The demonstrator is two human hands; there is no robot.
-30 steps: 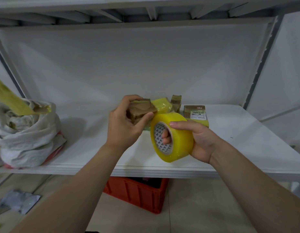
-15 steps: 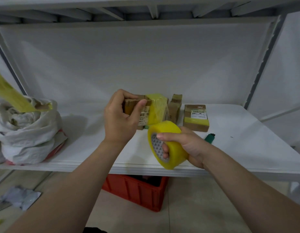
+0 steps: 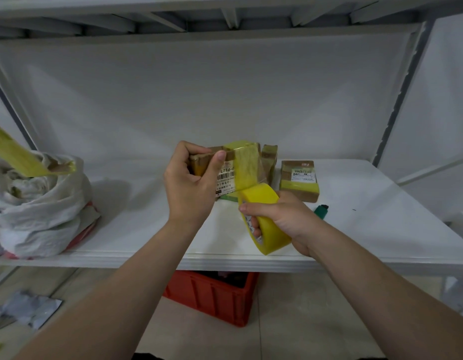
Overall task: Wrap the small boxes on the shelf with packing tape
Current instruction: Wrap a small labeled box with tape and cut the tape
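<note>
Left hand: the left hand [image 3: 191,188] grips a small cardboard box [image 3: 200,165] up above the shelf board [image 3: 381,216], thumb pressed across the front face and fingers curled round the far side.
Box in hand: it is held on end with its white barcode label facing the camera, and the thumb covers the label's left edge.
Tape: a strip of yellow tape [image 3: 247,165] comes off the top of the box, down the front face and straight into the roll. It is taut and translucent, with the cardboard showing through.
Right hand: the right hand [image 3: 284,216] clutches the roll of yellow packing tape [image 3: 270,224] just below and to the right of the box. The index finger lies over the outer rim and the other fingers are tucked into the core.
Roll: it is tilted, open side to the left, in the air over the front of the shelf.
Shelf, right: a second box [image 3: 299,180] lies flat with a yellow tape band round it and a label on top. A third box [image 3: 269,158] stands on edge behind the held one.
Small bits: something green [image 3: 229,197] peeks out beneath the held box, and I cannot tell what it is. A small green object with a dark tip [image 3: 321,210] lies on the board near the right hand.
Shelf, left: a crumpled white plastic sack [image 3: 38,203] sits there, with a loose length of yellow tape [image 3: 17,157] slanting across its top.
Below: a red plastic crate [image 3: 214,297] sits on the floor under the shelf, and a silvery bag [image 3: 27,307] lies on the floor at left.
</note>
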